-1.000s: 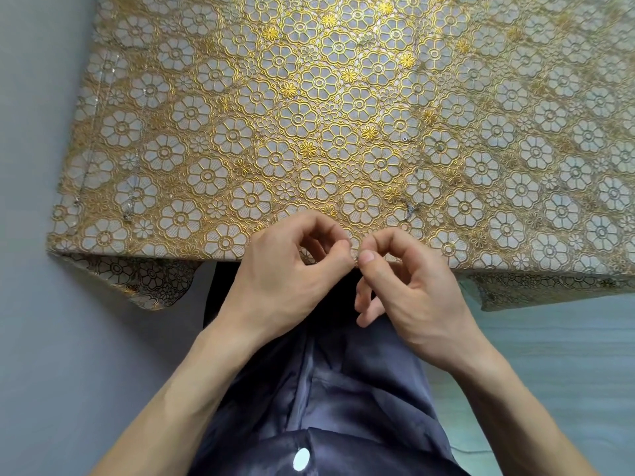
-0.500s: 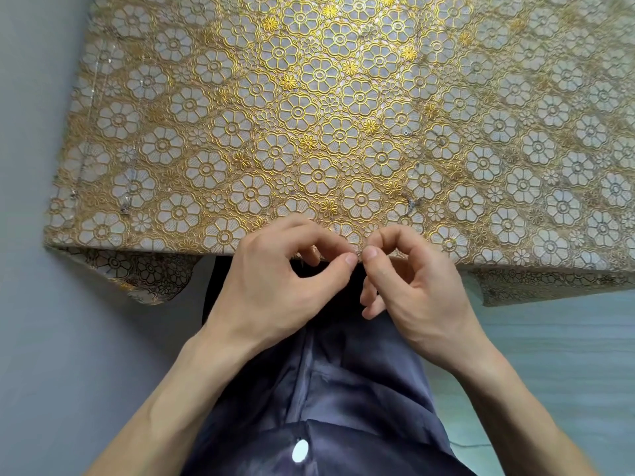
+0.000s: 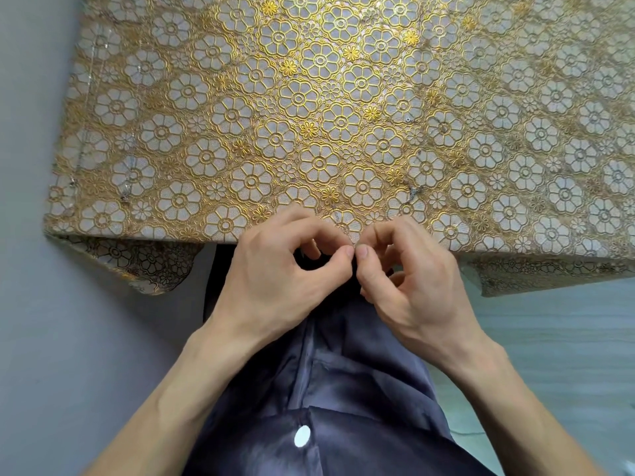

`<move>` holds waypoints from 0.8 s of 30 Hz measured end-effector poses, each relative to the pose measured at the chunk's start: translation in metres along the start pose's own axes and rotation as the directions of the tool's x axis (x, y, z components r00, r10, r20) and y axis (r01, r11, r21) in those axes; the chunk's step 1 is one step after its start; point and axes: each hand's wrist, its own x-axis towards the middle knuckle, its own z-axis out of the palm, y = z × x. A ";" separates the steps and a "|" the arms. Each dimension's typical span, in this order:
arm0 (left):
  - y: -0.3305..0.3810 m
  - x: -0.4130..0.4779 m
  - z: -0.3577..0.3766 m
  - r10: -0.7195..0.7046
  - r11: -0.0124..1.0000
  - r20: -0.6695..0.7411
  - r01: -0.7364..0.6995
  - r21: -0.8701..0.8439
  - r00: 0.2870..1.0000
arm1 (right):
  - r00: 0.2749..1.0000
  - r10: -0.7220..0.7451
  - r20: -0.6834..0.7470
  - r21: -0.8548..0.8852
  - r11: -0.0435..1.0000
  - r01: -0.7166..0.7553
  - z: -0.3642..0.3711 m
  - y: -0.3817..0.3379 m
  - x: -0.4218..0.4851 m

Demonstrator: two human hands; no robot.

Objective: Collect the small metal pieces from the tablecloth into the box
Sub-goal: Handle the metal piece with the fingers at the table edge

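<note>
Well, reading across the tablecloth [image 3: 213, 108] from its left side: near that edge a few small metal pieces [image 3: 125, 198] lie on the flower pattern, not yet gathered. At the middle of the tablecloth's near edge my left hand [image 3: 275, 273] has its fingers [image 3: 302, 231] curled in, thumb to forefinger. My right hand [image 3: 415, 283] mirrors it, and the two thumb tips touch right where the tablecloth folds down. Whether anything is clamped between them I cannot tell; a piece there would be too small to show. Just beyond my right hand, farther onto the tablecloth, lies a bent grey piece [image 3: 414, 193], and deeper in there is another small glint [image 3: 407, 120]. The box is nowhere in view, so I can't say what it already holds. I judge the collecting partway at most, with pieces left on both sides of the tablecloth.
</note>
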 end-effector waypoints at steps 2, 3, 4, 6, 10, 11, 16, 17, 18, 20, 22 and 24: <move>0.000 -0.002 0.001 0.009 1.000 -0.004 -0.009 0.005 1.000 | 0.999 0.036 0.002 0.051 0.998 -0.037 0.001 -0.001 -0.002; -0.001 -0.004 0.002 0.015 1.000 -0.007 -0.015 0.009 1.000 | 0.998 0.056 0.004 0.071 0.996 -0.056 0.002 -0.001 -0.003; -0.001 -0.005 0.003 0.019 1.000 -0.012 -0.019 0.013 1.000 | 0.996 0.085 0.012 0.099 0.991 -0.086 0.003 -0.001 -0.004; -0.002 -0.008 0.005 0.018 1.000 -0.024 -0.018 0.019 1.000 | 0.985 0.168 0.040 0.169 0.970 -0.172 0.004 -0.003 -0.007; -0.003 -0.011 0.007 0.002 1.000 -0.020 -0.001 0.008 1.000 | 0.962 0.262 0.078 0.244 0.930 -0.273 0.006 -0.005 -0.012; -0.003 -0.012 0.007 -0.009 1.000 -0.014 0.009 0.010 1.000 | 0.969 0.237 0.066 0.211 0.946 -0.246 0.007 -0.005 -0.013; -0.003 -0.015 0.006 -0.086 0.996 0.012 0.085 0.029 0.996 | 1.000 -0.002 0.029 -0.090 0.996 0.005 0.007 0.000 -0.015; -0.004 -0.015 0.006 -0.093 0.995 0.018 0.092 0.039 0.995 | 0.999 -0.015 0.038 -0.107 0.994 0.019 0.006 0.001 -0.015; -0.004 -0.016 0.006 -0.096 0.994 0.019 0.095 0.048 0.995 | 0.999 -0.005 0.045 -0.088 0.996 0.009 0.006 0.001 -0.015; -0.005 -0.016 0.006 -0.094 0.992 0.000 0.093 0.089 0.996 | 0.989 0.126 0.076 0.078 0.988 -0.132 0.003 -0.001 -0.014; -0.005 -0.015 0.006 -0.089 0.990 -0.017 0.090 0.108 0.996 | 0.958 0.254 0.133 0.219 0.935 -0.278 0.002 -0.003 -0.014; -0.004 -0.014 0.004 -0.094 0.995 -0.002 0.094 0.040 0.996 | 0.962 0.247 0.118 0.208 0.941 -0.268 0.000 -0.004 -0.014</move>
